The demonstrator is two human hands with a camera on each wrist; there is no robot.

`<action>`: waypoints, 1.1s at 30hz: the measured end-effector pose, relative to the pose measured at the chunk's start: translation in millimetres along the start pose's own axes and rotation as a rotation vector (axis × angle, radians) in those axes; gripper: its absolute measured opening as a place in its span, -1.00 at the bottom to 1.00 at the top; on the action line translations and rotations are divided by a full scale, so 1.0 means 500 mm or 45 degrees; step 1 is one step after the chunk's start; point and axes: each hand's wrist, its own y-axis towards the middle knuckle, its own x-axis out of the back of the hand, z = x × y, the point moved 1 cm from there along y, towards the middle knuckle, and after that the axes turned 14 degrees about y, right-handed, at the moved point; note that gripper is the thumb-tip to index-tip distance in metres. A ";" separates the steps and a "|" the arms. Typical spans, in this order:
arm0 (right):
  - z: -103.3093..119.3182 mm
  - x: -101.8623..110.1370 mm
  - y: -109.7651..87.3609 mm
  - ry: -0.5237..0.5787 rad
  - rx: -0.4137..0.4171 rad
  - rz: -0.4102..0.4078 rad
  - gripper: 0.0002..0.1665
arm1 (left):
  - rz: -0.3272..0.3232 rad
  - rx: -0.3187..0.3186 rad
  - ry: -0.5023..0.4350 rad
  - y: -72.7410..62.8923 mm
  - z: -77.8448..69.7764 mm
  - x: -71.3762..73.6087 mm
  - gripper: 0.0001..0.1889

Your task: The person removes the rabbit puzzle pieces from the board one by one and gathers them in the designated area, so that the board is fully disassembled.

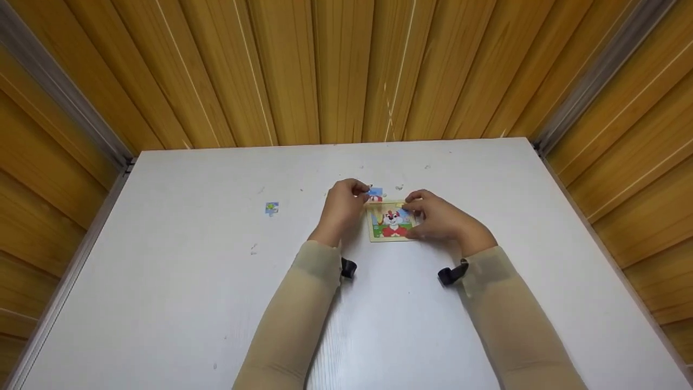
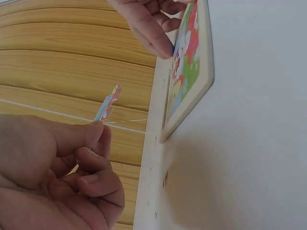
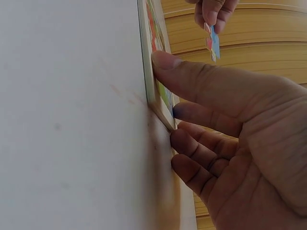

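Note:
My left hand (image 1: 342,206) pinches a jigsaw puzzle piece (image 2: 108,103), blue with red and white, between thumb and fingertips. The piece is raised above the far left part of a small square wooden jigsaw puzzle board (image 1: 371,230). On the board is a cartoon animal in red on green ground. At the board's right side, my right hand (image 1: 444,221) holds it, the thumb (image 3: 168,62) on the near part and the fingers along the far right edge. The right hand hides part of the picture.
Another loose jigsaw piece (image 1: 272,208), blue and green, lies on the white table (image 1: 178,281) to the left. Small marks dot the tabletop. Wood-patterned panels (image 1: 341,70) stand behind the table and at both sides. A black wrist camera (image 1: 348,268) sits at the left cuff.

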 end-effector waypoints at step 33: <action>0.003 0.002 -0.001 -0.003 -0.011 0.007 -0.10 | -0.143 0.127 -0.042 -0.022 0.157 0.196 -0.79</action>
